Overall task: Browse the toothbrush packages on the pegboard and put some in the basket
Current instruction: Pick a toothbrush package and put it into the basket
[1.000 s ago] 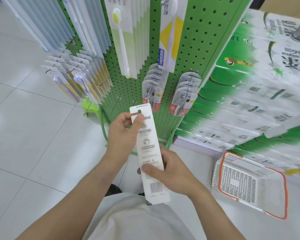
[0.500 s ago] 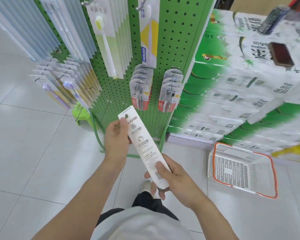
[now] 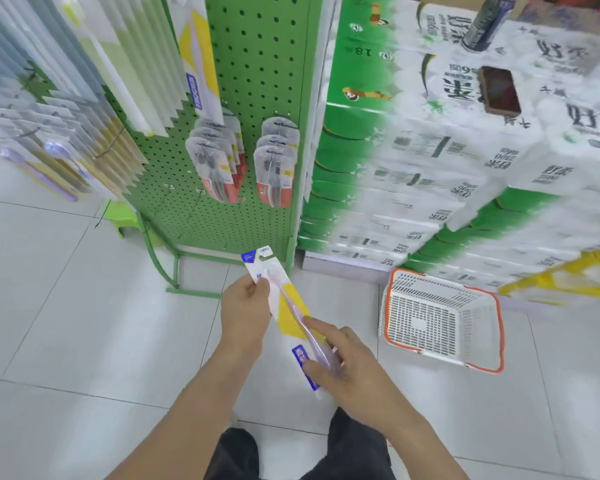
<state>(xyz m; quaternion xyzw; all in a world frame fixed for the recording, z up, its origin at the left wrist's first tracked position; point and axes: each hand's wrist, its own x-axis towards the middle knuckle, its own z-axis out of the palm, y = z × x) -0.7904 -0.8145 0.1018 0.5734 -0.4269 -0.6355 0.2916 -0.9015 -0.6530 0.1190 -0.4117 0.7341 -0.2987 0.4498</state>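
Toothbrush package [image 3: 284,308]: a long white card with a yellow panel and blue label ends is held tilted above the floor, its hang-hole end up and away from the person, its printed front turned upward.
Left hand [image 3: 245,311]: the upper part of the package is pinched near the blue corner; the grip is clenched on the card's left edge.
Right hand [image 3: 343,358]: the lower end of the package is grasped between thumb and fingers, the index finger laid along the card.
Basket [image 3: 388,306]: a white mesh basket with an orange rim is set on the floor to the right of the hands, well apart from the package; nothing can be made out inside it.
Pegboard [image 3: 257,81]: a green perforated stand is seen beyond the hands, hung with rows of toothbrush packages.
Hanging packages [image 3: 219,168]: two clusters of clear blister packs with red bases are hung low on the board; longer white and yellow cards are hung above and to the left.
Boxes [image 3: 413,188]: green and white cartons are stacked to the right of the pegboard, blurred.
Floor [image 3: 66,323]: pale tiles are seen under the stand and the basket.
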